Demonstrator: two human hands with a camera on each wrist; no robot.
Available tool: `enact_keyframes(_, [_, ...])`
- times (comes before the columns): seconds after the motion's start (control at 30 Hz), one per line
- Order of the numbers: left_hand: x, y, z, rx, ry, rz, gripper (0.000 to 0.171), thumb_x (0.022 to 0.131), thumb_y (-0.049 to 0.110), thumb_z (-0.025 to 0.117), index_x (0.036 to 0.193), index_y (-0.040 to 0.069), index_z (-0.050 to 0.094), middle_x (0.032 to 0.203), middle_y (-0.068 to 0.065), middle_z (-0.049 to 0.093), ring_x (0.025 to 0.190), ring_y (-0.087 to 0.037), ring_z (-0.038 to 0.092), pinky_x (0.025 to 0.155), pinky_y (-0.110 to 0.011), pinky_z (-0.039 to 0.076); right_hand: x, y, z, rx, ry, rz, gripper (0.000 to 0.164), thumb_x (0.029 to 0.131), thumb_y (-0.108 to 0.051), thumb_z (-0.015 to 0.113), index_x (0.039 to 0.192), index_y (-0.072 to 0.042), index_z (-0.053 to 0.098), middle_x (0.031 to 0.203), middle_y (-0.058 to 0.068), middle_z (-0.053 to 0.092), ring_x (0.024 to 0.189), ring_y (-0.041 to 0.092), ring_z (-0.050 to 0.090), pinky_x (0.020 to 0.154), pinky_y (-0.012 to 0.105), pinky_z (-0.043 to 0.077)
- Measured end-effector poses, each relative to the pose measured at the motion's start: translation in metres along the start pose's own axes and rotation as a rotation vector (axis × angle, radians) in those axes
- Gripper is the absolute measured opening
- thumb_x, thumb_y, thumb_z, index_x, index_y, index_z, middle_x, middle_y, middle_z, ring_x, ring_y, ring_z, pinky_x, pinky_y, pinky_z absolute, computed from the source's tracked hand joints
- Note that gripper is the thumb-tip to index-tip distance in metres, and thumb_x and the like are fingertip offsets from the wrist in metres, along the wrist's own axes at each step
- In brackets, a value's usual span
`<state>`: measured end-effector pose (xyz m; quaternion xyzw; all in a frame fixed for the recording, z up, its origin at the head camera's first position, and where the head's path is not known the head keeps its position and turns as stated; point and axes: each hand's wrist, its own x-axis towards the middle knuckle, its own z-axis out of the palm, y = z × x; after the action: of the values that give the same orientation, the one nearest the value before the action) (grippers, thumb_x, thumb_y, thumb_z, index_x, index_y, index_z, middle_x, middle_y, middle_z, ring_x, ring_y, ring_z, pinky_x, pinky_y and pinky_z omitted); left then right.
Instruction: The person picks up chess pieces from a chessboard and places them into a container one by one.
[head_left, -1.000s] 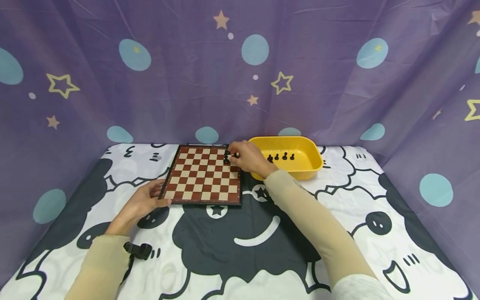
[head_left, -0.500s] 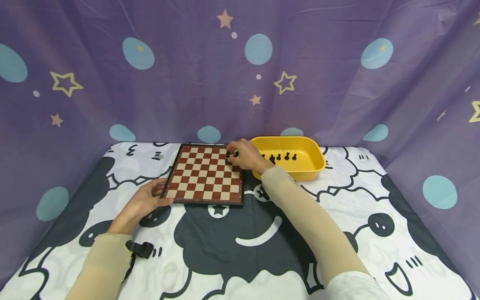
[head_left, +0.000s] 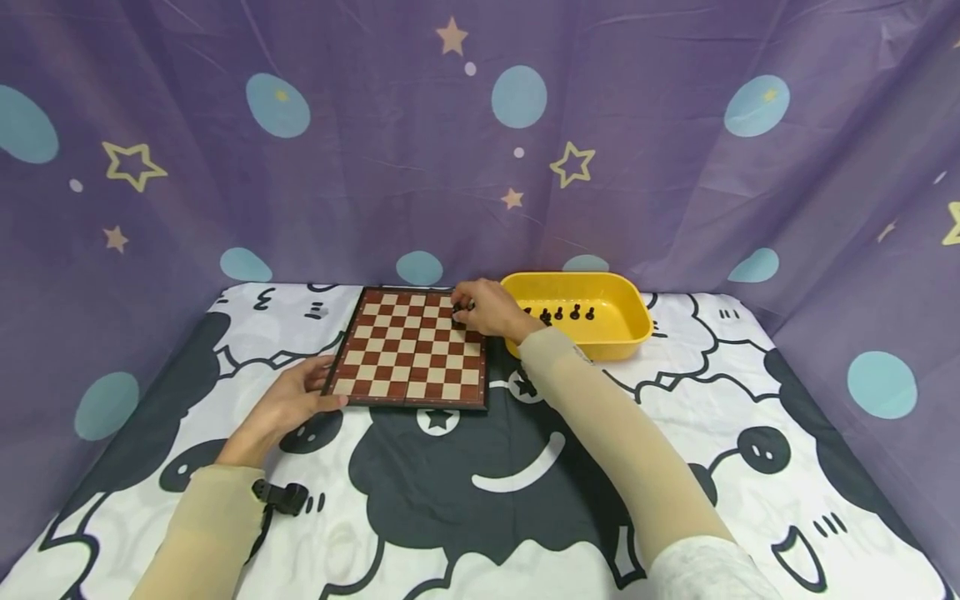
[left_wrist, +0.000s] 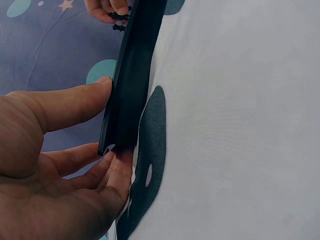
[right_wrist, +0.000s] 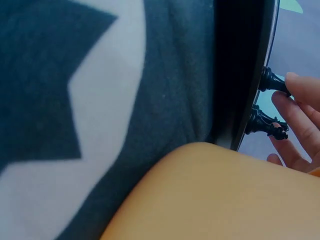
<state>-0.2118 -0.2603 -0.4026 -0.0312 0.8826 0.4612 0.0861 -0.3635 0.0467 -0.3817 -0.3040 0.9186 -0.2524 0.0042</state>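
A red-and-cream chessboard [head_left: 420,350] lies on the patterned cloth. My left hand [head_left: 288,402] grips its near left corner; in the left wrist view the thumb [left_wrist: 75,106] presses the upper rim while the fingers curl at the lower edge. At the far right corner, my right hand [head_left: 491,308] pinches the top of a black chess piece [right_wrist: 273,81] between thumb and index finger. That piece stands with its base on the board. Beside it, more black chess pieces [right_wrist: 261,121] stand on the board, overlapping one another in the right wrist view.
A yellow basin [head_left: 633,337] stands right of the board, near the purple curtain [head_left: 637,200]. Several small black chess pieces [head_left: 575,312] are inside it. My right forearm crosses in front of its near left side. A black wrist strap [head_left: 281,498] is on my left wrist.
The right hand has shifted only slightly at the far right corner, still pinching the chess piece there. The left hand keeps its hold on the board. The head view has moved a little.
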Motion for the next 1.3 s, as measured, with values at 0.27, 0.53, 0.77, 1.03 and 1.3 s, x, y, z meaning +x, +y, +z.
enact_keyframes(0.27, [0.000, 0.000, 0.001, 0.003, 0.004, 0.000, 0.084, 0.080, 0.010, 0.074, 0.148, -0.003, 0.027, 0.135, -0.029, 0.045, 0.120, -0.041, 0.047, 0.096, -0.050, 0.043, 0.000, 0.000, 0.000, 0.003, 0.003, 0.004, 0.026, 0.090, -0.022, 0.067, 0.114, -0.012, 0.066, 0.101, 0.000, 0.067, 0.093, 0.015, 0.060, 0.085, 0.034, 0.047])
enact_keyframes(0.53, [0.000, 0.001, 0.000, 0.003, -0.001, -0.002, 0.084, 0.080, 0.010, 0.074, 0.148, -0.002, 0.026, 0.135, -0.028, 0.044, 0.120, -0.041, 0.046, 0.096, -0.050, 0.043, 0.000, 0.000, 0.000, 0.024, 0.004, 0.003, 0.026, 0.090, -0.022, 0.067, 0.114, -0.013, 0.066, 0.101, -0.001, 0.066, 0.093, 0.014, 0.060, 0.083, 0.032, 0.048])
enact_keyframes(0.77, [0.000, 0.000, 0.000, 0.010, 0.001, -0.008, 0.085, 0.080, 0.011, 0.075, 0.148, -0.002, 0.026, 0.135, -0.028, 0.044, 0.121, -0.041, 0.046, 0.097, -0.051, 0.042, -0.002, 0.000, -0.001, 0.053, 0.003, 0.005, 0.026, 0.090, -0.022, 0.067, 0.114, -0.012, 0.066, 0.101, -0.001, 0.066, 0.092, 0.013, 0.060, 0.083, 0.031, 0.048])
enact_keyframes(1.03, [0.002, -0.002, 0.000, 0.013, 0.014, -0.004, 0.085, 0.080, 0.012, 0.075, 0.148, -0.002, 0.026, 0.135, -0.028, 0.044, 0.120, -0.041, 0.045, 0.098, -0.052, 0.039, -0.008, -0.003, -0.006, 0.090, -0.008, -0.004, 0.027, 0.090, -0.022, 0.066, 0.115, -0.011, 0.065, 0.101, -0.001, 0.065, 0.091, 0.014, 0.059, 0.081, 0.032, 0.048])
enact_keyframes(1.3, [0.002, 0.001, 0.000, 0.025, 0.000, -0.003, 0.087, 0.080, 0.014, 0.076, 0.148, -0.003, 0.025, 0.135, -0.029, 0.043, 0.120, -0.041, 0.045, 0.098, -0.052, 0.039, -0.017, -0.005, -0.011, 0.107, 0.001, -0.012, 0.028, 0.090, -0.022, 0.067, 0.116, -0.011, 0.065, 0.102, -0.001, 0.065, 0.091, 0.013, 0.058, 0.080, 0.031, 0.048])
